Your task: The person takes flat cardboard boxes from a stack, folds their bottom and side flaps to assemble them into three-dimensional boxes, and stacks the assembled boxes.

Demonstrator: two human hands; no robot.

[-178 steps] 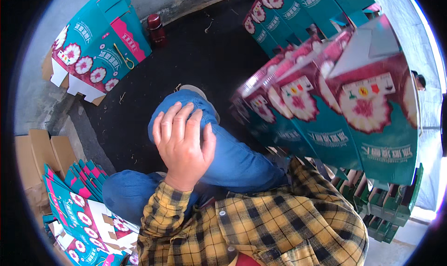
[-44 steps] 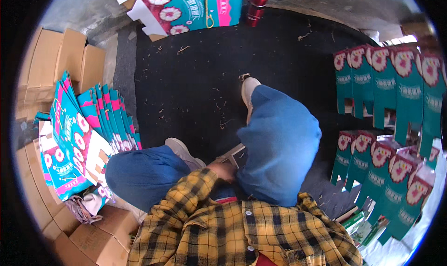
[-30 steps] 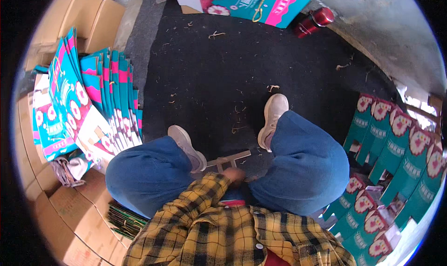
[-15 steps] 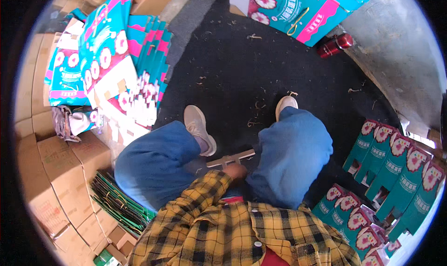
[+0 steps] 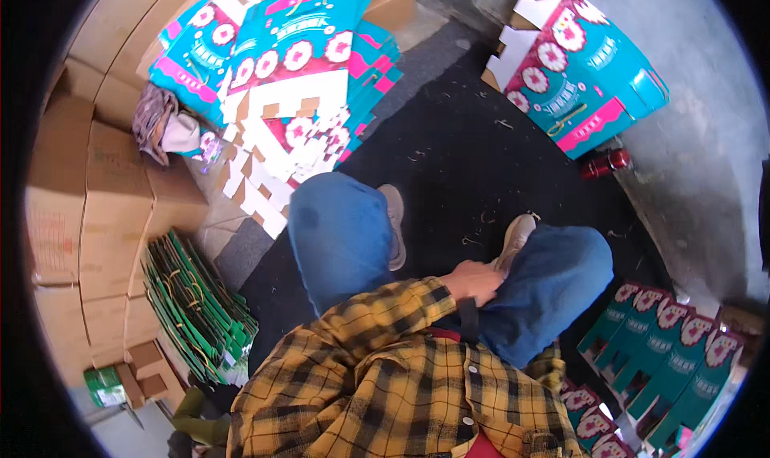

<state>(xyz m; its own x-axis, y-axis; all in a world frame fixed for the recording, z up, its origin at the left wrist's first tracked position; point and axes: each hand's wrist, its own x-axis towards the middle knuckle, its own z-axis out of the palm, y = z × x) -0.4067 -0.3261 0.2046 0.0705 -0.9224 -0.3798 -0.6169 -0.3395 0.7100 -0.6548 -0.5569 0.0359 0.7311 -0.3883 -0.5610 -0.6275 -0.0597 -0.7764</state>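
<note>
My left hand [image 5: 473, 283] reaches across between my knees, its fingers curled together beside my right trouser leg [image 5: 529, 297]. Whatever is inside the fingers, if anything, is hidden. A dark strap-like piece [image 5: 468, 318] shows just below that hand; I cannot tell whether the hand touches it. My right hand is out of sight, with only a bit of plaid sleeve [image 5: 550, 368] showing beside my right leg. Close by on the right stand teal and maroon printed cartons [image 5: 666, 338] in rows.
Flattened teal printed cartons [image 5: 293, 49] are piled at the far left. Green folded boxes with cords [image 5: 196, 306] stand beside stacked brown cartons [image 5: 112, 217]. A teal box [image 5: 577, 73] leans by the grey wall [image 5: 706, 121], near a red flask [image 5: 605, 164]. Fibre scraps lie on the black mat [image 5: 449, 153].
My left hand has moved rightward, toward my right leg. The flat tan strip seen near it before no longer shows. The view has swung left, revealing more green boxes and brown cartons.
</note>
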